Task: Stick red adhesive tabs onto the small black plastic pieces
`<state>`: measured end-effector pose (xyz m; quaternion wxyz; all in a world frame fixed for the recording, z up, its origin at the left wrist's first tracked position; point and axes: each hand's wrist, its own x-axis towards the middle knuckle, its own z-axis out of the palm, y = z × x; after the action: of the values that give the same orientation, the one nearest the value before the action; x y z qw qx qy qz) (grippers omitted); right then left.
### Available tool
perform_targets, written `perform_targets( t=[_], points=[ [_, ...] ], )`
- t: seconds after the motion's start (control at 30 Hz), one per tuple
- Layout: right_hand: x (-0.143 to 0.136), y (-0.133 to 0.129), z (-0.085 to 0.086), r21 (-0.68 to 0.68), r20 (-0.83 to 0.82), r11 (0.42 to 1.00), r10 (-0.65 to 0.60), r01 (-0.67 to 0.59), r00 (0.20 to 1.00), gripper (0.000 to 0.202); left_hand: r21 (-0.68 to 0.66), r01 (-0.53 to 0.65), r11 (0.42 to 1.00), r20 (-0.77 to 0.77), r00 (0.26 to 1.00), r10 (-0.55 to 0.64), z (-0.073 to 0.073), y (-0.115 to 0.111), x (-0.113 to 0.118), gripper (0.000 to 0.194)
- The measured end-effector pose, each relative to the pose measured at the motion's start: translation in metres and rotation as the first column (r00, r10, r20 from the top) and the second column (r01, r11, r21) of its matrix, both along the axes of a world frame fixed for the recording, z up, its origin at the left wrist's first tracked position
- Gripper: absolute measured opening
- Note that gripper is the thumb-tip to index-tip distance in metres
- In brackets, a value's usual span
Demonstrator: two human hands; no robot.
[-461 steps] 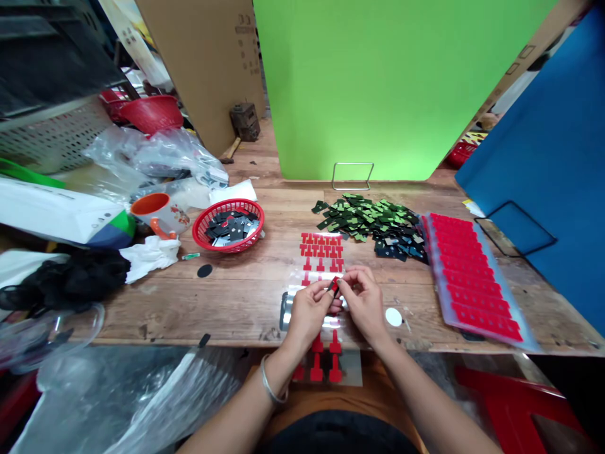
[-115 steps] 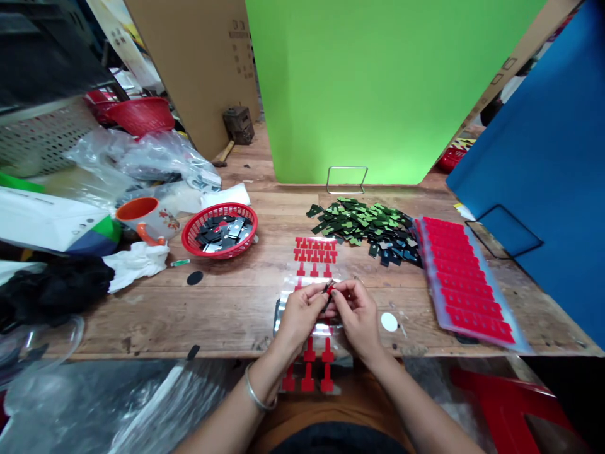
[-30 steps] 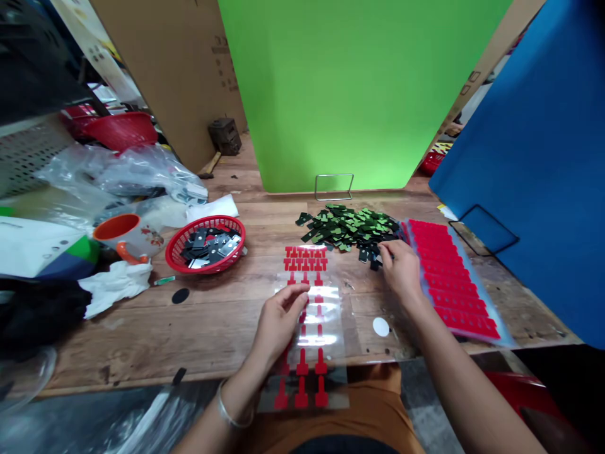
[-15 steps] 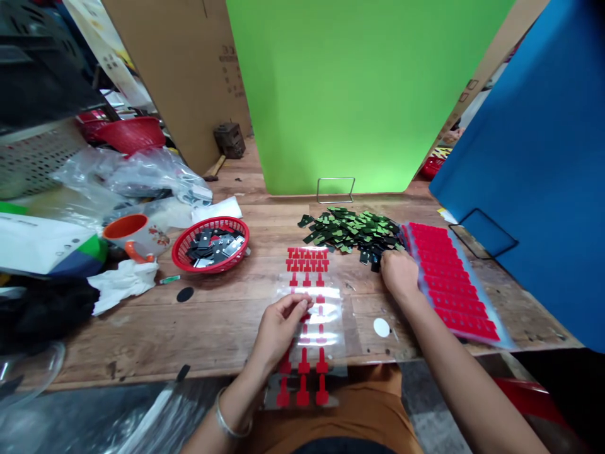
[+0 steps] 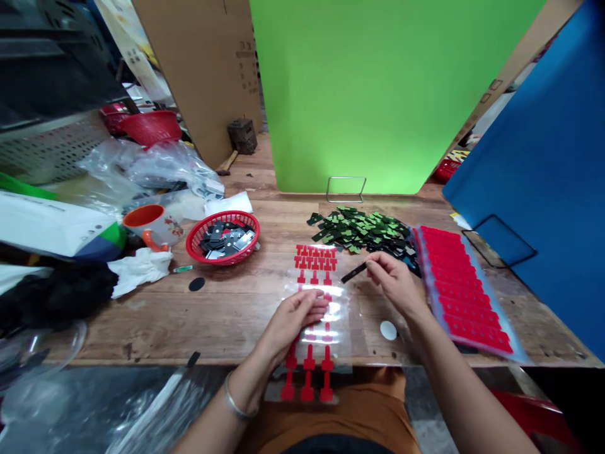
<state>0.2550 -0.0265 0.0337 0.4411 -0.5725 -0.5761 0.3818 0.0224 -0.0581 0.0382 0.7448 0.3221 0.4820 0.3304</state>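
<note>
My right hand [image 5: 394, 282] pinches a dark flat piece [image 5: 354, 272] by one end, its other end pointing left toward the clear sheet. Palm turned partly up, my left hand [image 5: 297, 313] lies over the middle of a clear sheet [image 5: 343, 315] with its fingers loosely curled; whether anything is between thumb and fingers is hidden. Red T-shaped pieces [image 5: 309, 358] sit in rows on that sheet, which hangs over the table's front edge. Behind my right hand spreads a pile of dark and green-looking flat pieces [image 5: 363, 228].
A red basket [image 5: 190, 249] of dark and silvery pieces stands left, beside an orange-rimmed mug [image 5: 165, 230] and white tissue [image 5: 142, 271]. Stacked red strips [image 5: 467, 290] lie right. Green [image 5: 359, 94] and blue [image 5: 529, 157] boards stand behind. A white disc [image 5: 388, 330] lies near the front.
My right hand has come away from the pile toward the clear sheet and now holds a dark piece. My left hand has turned and its fingers have spread a little. The view has shifted slightly.
</note>
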Motion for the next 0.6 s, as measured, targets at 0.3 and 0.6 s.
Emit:
perform_targets(
  t=[0.3,0.6],
  points=[
    [-0.057,-0.019,-0.007,-0.176,-0.367,0.942,0.207,-0.286,0.907,0.032,-0.067,0.092,0.994,0.039,0.995,-0.090,-0.004,0.000,-0.004,0.028],
    [-0.091,-0.021,-0.021,-0.270,-0.406,0.920,0.157,-0.282,0.900,0.027,0.227,0.010,0.974,-0.141,0.990,0.023,-0.017,-0.006,-0.015,0.020]
  ],
)
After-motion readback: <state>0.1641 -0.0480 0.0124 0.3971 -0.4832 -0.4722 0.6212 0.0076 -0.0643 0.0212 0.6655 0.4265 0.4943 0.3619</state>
